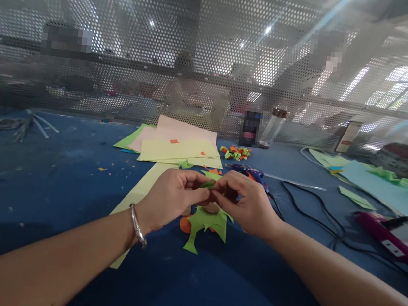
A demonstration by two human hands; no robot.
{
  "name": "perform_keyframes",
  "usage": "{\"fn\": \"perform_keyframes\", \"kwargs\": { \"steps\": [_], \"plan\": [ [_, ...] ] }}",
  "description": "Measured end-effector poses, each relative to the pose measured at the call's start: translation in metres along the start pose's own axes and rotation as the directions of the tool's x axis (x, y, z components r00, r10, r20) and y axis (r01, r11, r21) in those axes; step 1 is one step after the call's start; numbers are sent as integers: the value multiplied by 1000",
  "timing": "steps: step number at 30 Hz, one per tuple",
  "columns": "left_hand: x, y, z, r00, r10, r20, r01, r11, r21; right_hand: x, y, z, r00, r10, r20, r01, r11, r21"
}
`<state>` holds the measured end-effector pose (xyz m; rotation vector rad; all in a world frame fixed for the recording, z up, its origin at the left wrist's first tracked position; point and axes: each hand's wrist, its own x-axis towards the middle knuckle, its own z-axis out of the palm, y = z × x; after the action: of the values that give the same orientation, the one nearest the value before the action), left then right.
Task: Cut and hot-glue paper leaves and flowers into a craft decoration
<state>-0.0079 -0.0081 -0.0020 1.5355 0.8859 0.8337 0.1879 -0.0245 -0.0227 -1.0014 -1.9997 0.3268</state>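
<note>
Both hands meet over the middle of the blue table, their fingertips pinching a small green piece of paper (207, 185) between them. My left hand (174, 194), with a silver bangle at the wrist, grips its left end. On the other end are the fingers of my right hand (245, 200). Beneath them lies a cut green paper scrap (210, 221) with jagged edges. An orange paper piece (185, 224) shows beside it. Just behind my right hand is a dark blue patterned glue gun (248, 171), partly covered by the hand.
Pink and yellow sheets (185, 141) lie behind my hands. A small pile of orange and green folded pieces (236, 152) sits near a clear bottle (274, 129). Black cable (304, 210) runs right toward a magenta power strip (387, 237). A perforated metal screen (216, 50) stands along the back.
</note>
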Motion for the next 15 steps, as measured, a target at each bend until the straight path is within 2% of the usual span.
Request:
{"fn": "perform_keyframes", "kwargs": {
  "steps": [9,15],
  "plan": [
    [0,-1,-1,1000,24,-11,-24,1000,2,-1,-1,0,999,-7,-34,8,1000,26],
    [1,-1,1,999,24,41,-18,988,-153,-2,1,0,998,-41,-41,41,999,-6]
  ]
}}
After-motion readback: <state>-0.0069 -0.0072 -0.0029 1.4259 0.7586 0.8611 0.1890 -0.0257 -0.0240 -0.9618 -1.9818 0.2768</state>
